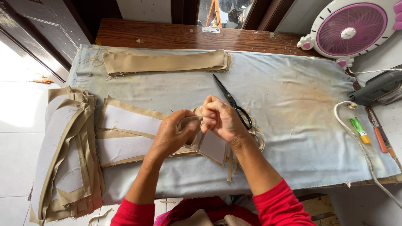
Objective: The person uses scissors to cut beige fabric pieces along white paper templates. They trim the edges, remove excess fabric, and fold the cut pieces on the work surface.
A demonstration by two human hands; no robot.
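Both hands, left hand and right hand, grip seemingly one tan fabric piece near black scissors.

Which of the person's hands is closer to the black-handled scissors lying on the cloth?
The right hand: it sits just beside the black-handled scissors, nearly touching the handles. The left hand is further off, on the far side of the right hand, pinching the same small tan fabric piece.

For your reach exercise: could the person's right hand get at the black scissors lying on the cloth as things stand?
Probably yes: the scissors lie uncovered right beside the right hand. But that hand, like the left hand, is pinching a tan fabric strip, so it must let go first.
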